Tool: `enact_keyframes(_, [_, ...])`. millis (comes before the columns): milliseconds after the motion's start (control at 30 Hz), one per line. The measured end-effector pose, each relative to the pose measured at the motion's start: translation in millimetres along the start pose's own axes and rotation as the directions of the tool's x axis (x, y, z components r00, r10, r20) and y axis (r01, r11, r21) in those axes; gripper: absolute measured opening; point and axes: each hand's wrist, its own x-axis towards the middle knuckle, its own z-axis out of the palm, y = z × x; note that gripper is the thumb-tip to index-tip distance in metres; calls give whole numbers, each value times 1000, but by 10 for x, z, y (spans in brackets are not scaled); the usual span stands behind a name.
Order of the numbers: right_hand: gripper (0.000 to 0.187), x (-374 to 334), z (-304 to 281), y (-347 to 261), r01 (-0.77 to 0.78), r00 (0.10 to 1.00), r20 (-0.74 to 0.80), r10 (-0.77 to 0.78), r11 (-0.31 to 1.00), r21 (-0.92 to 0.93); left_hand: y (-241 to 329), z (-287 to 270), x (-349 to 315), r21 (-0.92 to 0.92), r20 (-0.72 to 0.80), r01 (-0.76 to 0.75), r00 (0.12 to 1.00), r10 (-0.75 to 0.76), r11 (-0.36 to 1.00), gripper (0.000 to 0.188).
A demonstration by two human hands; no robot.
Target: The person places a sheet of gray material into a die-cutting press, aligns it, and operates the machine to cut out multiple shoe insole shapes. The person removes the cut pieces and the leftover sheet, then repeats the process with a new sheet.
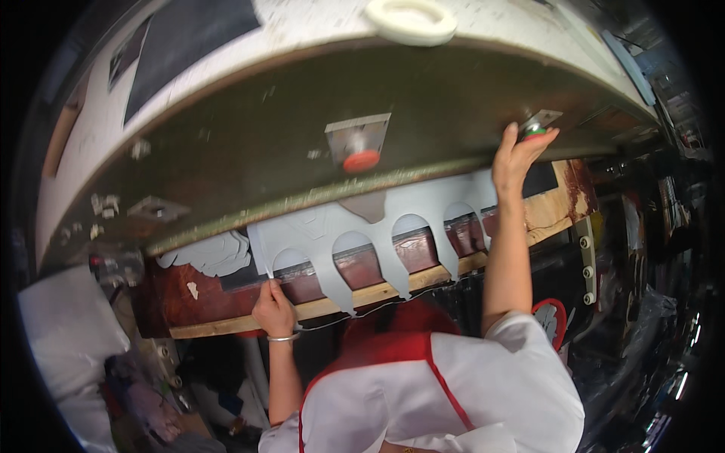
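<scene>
My left hand (pixel 274 309), with a bangle at its wrist, is closed on the lower end of a thin pale strip (pixel 264 257) at the left edge of a light grey sheet. That sheet (pixel 325 234) has several arch-shaped cutouts and pointed tongues hanging over the front edge of a dark red board (pixel 362 268). My right hand (pixel 516 155) reaches up to a green push button (pixel 535 132) on the dark green machine beam (pixel 287 128). Its fingers are spread and touch the button, which they partly cover.
A red button (pixel 361 160) projects from the beam's middle. Grey cut pieces (pixel 215 253) lie piled left of the sheet. A roll of off-white tape (pixel 411 19) and a black sheet (pixel 185 45) rest on top of the machine. White plastic-wrapped bundles (pixel 72 325) stand at the left.
</scene>
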Motion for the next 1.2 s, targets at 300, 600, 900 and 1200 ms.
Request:
enact_keyframes(300, [88, -450, -157, 117, -15, 996, 86, 18, 999, -37, -216, 130, 466, 0, 43, -65, 997, 65, 998, 31])
enact_keyframes(600, [40, -1345, 148, -72, -103, 861, 462, 213, 962, -252, -400, 512, 921, 65, -26, -168, 985, 170, 984, 35])
enact_keyframes(900, [28, -1897, -249, -163, -173, 893, 418, 168, 985, -25, -182, 60, 285, -80, 121, 39, 992, -29, 996, 33])
enact_keyframes(1200, [95, -1796, -204, -582, 5, 761, 647, -48, 998, 68, -580, -50, -488, -294, 319, 249, 936, -151, 923, 33])
